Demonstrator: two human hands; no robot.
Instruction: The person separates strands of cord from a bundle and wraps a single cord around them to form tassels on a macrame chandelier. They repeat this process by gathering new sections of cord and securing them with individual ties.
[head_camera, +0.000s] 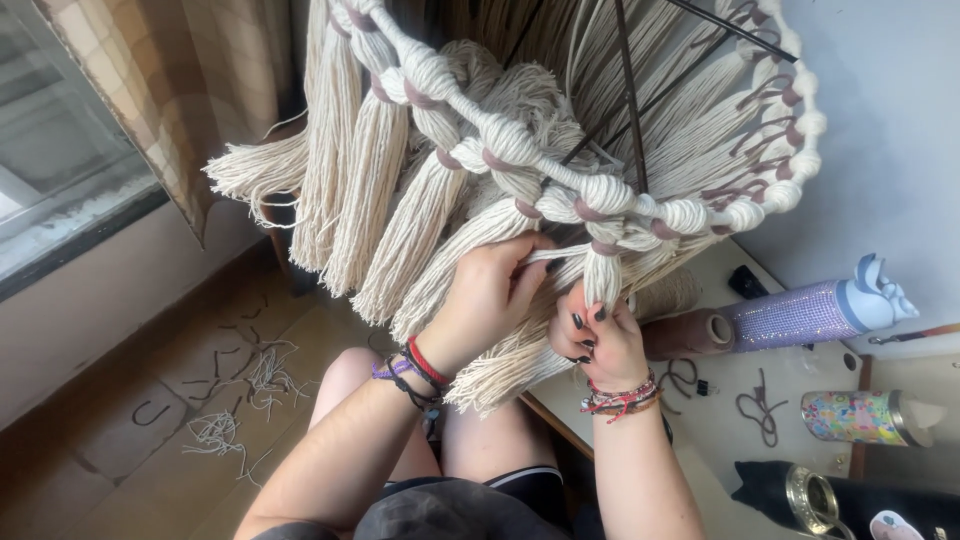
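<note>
Hands at work on a cream cotton cord hanging (480, 190), its knotted tassels strung along a dark metal frame (630, 90) that leans over the near edge of a white bench (720, 430). The left hand (490, 295) is closed, pinching a single cord (560, 253) drawn sideways beneath the knots. The right hand (600, 335), fingers curled shut, grips the base of one tassel (603, 270) just beside it. A purple glittered bottle (810, 312) and a cord spool (690, 333) lie on the bench; cord scraps (240, 390) litter the floor.
</note>
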